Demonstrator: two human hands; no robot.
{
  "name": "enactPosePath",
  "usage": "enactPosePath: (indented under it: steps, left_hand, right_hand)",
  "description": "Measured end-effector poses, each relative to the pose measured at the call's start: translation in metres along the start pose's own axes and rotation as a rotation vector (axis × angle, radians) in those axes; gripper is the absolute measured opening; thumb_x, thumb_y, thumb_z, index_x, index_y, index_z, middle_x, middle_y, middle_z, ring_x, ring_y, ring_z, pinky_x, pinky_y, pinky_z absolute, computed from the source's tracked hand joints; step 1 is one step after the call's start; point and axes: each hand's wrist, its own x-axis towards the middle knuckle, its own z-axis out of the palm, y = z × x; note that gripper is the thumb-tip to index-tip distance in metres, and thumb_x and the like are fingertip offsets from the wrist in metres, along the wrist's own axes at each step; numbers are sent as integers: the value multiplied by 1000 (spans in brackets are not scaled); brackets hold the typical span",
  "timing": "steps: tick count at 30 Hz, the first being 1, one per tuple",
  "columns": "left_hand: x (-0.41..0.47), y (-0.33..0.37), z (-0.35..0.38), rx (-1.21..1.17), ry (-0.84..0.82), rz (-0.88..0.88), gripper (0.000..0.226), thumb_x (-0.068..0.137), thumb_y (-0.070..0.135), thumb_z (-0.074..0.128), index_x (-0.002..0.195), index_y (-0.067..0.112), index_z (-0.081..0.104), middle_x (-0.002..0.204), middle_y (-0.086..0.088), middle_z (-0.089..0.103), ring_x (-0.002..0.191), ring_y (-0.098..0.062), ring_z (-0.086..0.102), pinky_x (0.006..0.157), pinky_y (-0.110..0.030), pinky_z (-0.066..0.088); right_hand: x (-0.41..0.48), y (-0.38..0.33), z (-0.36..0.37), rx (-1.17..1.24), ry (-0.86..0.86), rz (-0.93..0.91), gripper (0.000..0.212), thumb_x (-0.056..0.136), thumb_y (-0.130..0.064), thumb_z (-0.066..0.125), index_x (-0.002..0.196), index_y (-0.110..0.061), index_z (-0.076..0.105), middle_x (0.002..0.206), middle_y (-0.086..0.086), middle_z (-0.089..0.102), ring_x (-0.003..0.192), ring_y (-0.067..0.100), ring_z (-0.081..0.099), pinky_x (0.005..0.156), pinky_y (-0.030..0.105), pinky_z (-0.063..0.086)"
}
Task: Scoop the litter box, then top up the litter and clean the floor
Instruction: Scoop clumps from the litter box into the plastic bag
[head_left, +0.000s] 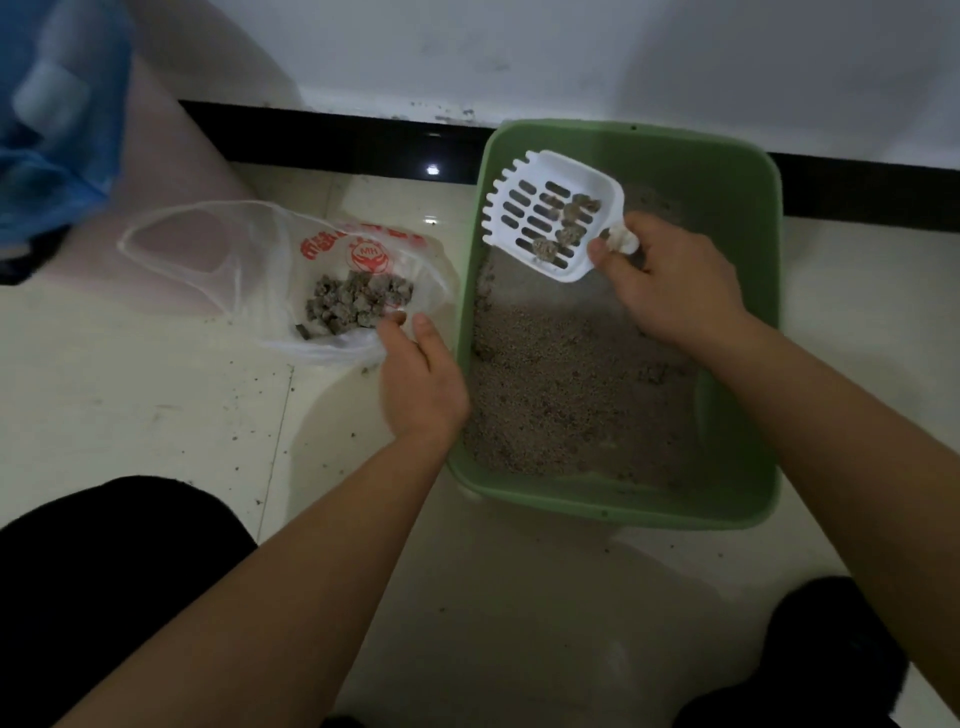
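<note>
A green litter box (737, 171) sits on the tiled floor against the wall, with grey-brown litter (566, 395) heaped toward its near end. My right hand (670, 280) grips the handle of a white slotted scoop (524, 208), held above the box's far left part with several clumps on it. Left of the box lies a clear plastic bag (249, 249) with red print and a pile of clumps (358, 301) inside. My left hand (421, 379) holds the bag's near edge between thumb and fingers.
A black baseboard (332, 132) runs under the white wall behind the box. A blue plastic object (57, 104) stands at far left. Scattered litter grains dot the cream floor tiles (156, 395). My dark-clad knees (93, 587) fill the lower corners.
</note>
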Motion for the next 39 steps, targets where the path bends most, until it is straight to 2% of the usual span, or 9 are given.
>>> enactPosePath:
  steps: [3, 7, 11, 14, 19, 22, 27, 31, 39]
  left_hand:
    - [1, -8, -5, -95, 143, -204, 46, 103, 41, 27, 143, 20, 27, 109, -12, 66, 93, -29, 62, 76, -35, 43]
    - [21, -17, -19, -276, 295, -573, 68, 96, 56, 39, 149, 21, 15, 146, -19, 41, 120, -35, 53, 96, -42, 42]
    - [49, -35, -29, -460, 294, -770, 62, 84, 48, 61, 131, 14, 40, 121, -18, 60, 105, -39, 63, 87, -52, 55]
    - [52, -46, -34, -479, 280, -738, 15, 81, 24, 57, 94, 21, 53, 100, -19, 68, 96, -41, 66, 80, -54, 56]
    - [46, -33, -45, -477, 272, -683, 11, 81, 19, 55, 78, 24, 46, 88, -17, 65, 75, -34, 65, 67, -43, 55]
    - [39, -16, -49, -449, 303, -653, 11, 89, 17, 56, 96, 18, 48, 91, -5, 57, 79, -24, 55, 68, -35, 48]
    - [18, 14, -41, -341, 165, -605, 38, 101, 34, 42, 125, 5, 39, 126, -18, 52, 115, -33, 53, 82, -30, 35]
    - [1, 36, -20, -188, -250, -272, 55, 104, 45, 20, 139, 11, 46, 142, -15, 48, 131, -31, 44, 102, -37, 35]
    - [5, 32, 3, -98, -209, -385, 57, 106, 33, 20, 128, -5, 55, 135, -25, 53, 123, -38, 50, 101, -38, 38]
  right_hand:
    - [8, -29, 3, -31, 3, 19, 40, 97, -57, 43, 121, -27, 53, 98, -5, 67, 84, 22, 63, 76, 42, 54]
    - [15, -74, 14, -122, 41, -57, 36, 101, -46, 43, 124, -19, 51, 96, -3, 63, 75, 18, 59, 61, 29, 42]
    - [14, -122, 43, -497, 104, -316, 40, 94, -25, 58, 131, -10, 50, 108, 8, 65, 89, 25, 59, 82, 39, 45]
    - [7, -149, 69, -861, 9, -586, 60, 91, -17, 59, 144, 1, 36, 126, 17, 59, 111, 31, 57, 96, 44, 40]
    - [8, -158, 75, -971, 42, -669, 67, 93, -13, 55, 150, 4, 24, 130, 17, 56, 113, 31, 55, 95, 42, 40]
    - [14, -152, 58, -848, 8, -581, 73, 90, -17, 61, 151, -1, 24, 128, 15, 57, 115, 31, 55, 98, 43, 40]
    - [26, -114, 17, -262, 164, -217, 43, 98, -30, 54, 139, -20, 47, 113, 0, 64, 99, 20, 62, 94, 42, 47]
    - [29, -59, -18, -428, 236, -53, 44, 97, -33, 53, 138, -18, 48, 126, 9, 62, 113, 30, 58, 101, 47, 39]
    - [55, -15, -28, -891, 147, -192, 41, 88, -21, 67, 125, -7, 56, 110, 18, 67, 98, 32, 62, 94, 44, 41]
